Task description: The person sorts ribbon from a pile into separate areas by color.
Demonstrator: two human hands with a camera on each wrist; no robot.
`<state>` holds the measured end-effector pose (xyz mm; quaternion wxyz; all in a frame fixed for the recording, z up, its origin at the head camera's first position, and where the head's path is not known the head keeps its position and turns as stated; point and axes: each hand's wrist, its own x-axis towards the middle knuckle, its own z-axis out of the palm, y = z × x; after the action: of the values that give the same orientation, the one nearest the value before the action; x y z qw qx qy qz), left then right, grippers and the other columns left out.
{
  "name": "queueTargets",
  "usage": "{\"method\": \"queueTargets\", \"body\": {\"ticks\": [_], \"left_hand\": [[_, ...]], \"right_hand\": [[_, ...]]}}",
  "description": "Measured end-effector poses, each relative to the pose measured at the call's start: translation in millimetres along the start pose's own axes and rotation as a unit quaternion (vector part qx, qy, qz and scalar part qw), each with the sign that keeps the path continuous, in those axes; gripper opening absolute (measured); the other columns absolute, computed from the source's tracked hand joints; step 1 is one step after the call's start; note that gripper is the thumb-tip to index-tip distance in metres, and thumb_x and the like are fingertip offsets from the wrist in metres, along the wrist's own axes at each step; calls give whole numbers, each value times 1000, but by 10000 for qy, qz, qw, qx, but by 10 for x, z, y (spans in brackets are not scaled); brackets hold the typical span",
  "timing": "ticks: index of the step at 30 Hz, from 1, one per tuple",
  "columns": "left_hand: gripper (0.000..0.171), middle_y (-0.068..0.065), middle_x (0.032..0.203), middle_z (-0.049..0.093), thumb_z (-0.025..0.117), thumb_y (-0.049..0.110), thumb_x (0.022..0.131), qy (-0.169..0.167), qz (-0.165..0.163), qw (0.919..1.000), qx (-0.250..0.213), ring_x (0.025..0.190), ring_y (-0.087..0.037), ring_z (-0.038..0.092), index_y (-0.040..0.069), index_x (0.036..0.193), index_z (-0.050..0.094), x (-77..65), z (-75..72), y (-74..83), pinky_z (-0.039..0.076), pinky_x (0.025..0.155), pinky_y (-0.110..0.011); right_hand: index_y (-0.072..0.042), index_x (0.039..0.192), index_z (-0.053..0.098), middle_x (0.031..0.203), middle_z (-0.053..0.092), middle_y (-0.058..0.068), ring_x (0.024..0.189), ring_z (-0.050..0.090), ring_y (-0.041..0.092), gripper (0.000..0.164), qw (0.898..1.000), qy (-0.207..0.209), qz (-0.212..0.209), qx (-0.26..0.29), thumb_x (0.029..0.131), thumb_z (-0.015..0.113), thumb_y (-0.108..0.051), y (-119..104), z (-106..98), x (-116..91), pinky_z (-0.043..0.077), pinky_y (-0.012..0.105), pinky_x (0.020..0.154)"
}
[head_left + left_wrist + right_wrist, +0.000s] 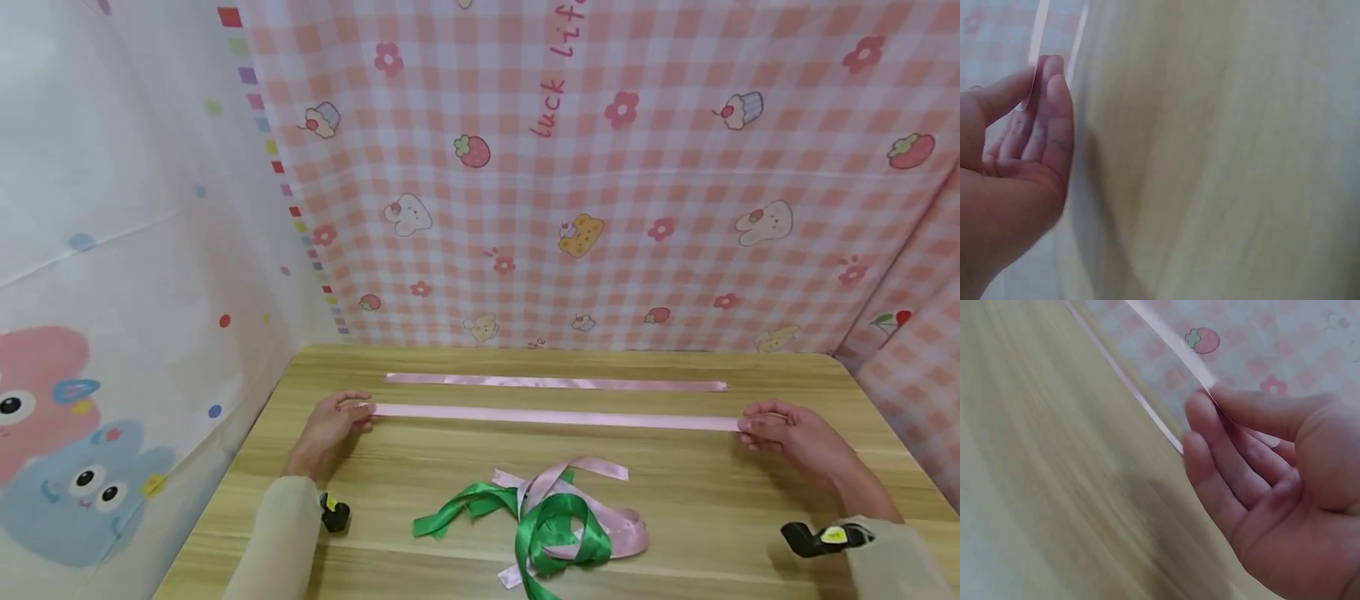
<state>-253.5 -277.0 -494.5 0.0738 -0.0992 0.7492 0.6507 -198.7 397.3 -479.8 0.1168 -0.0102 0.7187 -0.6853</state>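
Observation:
A pale pink ribbon (555, 417) is stretched straight between the two hands in the head view. The left hand (337, 423) pinches one end between thumb and fingers; in the left wrist view a short tip of the ribbon (1039, 31) shows past the thumb. At the other end, the right hand (787, 437) pinches the ribbon (1175, 344) between thumb and index finger. Behind it, a second pink ribbon (555, 382) lies flat and straight on the table, roughly parallel. Both wrist views show the held ribbon raised above the tabletop.
A loose tangle of green ribbon (562, 533) and pink ribbon (626, 533) lies on the wooden table (420, 567) between the forearms, toward the front. A pink checked cloth (600, 183) hangs behind the table, and a white printed cloth (150, 250) hangs at the left.

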Motion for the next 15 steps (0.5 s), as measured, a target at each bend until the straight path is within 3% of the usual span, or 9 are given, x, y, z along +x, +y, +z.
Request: {"method": "queueTargets", "body": {"ticks": [4, 8, 15], "left_hand": [[36, 1, 82, 72, 61, 1, 96, 242, -8, 9991, -341, 73, -7, 69, -11, 128, 49, 152, 89, -16, 57, 70, -20], [39, 2, 75, 72, 65, 0, 93, 641, -32, 9968, -482, 68, -6, 68, -10, 128, 49, 248, 151, -19, 55, 62, -18], [40, 7, 70, 70, 73, 0, 87, 1117, -175, 9896, -890, 62, -3, 65, -7, 121, 53, 329, 228, -8, 49, 52, -15]], "right_hand": [[1, 103, 52, 83, 74, -7, 75, 69, 8, 16, 9966, 709, -85, -412, 98, 62, -10, 45, 22, 168, 58, 26, 66], [2, 107, 48, 71, 69, -12, 63, 63, 4, 29, 9823, 1458, 49, -1171, 96, 66, -17, 114, 66, 323, 55, 25, 57], [-6, 105, 47, 64, 62, -14, 53, 54, 5, 27, 9694, 2225, 363, -973, 96, 67, -22, 207, 103, 445, 49, 24, 48]]}}
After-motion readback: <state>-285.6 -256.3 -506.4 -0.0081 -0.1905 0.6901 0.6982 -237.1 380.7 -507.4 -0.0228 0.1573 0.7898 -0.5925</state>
